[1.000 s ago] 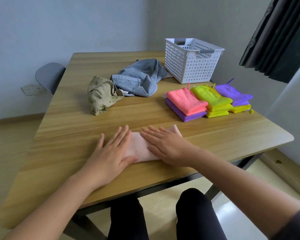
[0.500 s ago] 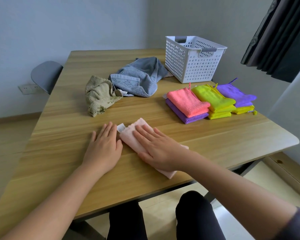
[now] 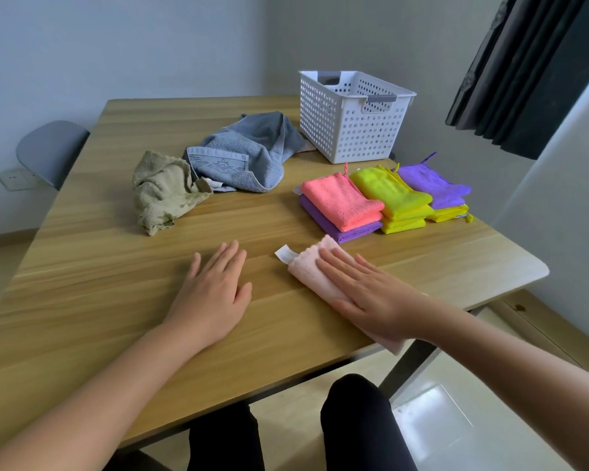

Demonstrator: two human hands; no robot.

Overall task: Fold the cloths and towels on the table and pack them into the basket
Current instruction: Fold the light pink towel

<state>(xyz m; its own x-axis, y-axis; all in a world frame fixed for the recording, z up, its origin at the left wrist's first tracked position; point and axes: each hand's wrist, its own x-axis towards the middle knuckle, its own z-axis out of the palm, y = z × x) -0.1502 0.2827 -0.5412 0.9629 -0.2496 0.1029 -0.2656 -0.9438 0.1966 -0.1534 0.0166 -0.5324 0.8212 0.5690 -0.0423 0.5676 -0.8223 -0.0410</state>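
Palm and straight fingers of the right hand [image 3: 364, 297] press flat on the folded pink cloth [image 3: 308, 270], which sits well short of the white basket [image 3: 354, 130], one corner past the table [image 3: 99, 266] edge. Left hand [image 3: 215, 294] rests open on bare wood, holding nothing. We judge the overhanging corner could drag the cloth floorward if pressure lifts. Grey towel [image 3: 249, 154] and olive cloth [image 3: 164, 192], nearer the basket, lie unfolded.

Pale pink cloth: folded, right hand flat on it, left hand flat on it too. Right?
No. The left hand is off the pale pink cloth: it lies flat on the bare table, apart from the cloth. The right hand does lie flat on the folded cloth. The head view shows this.
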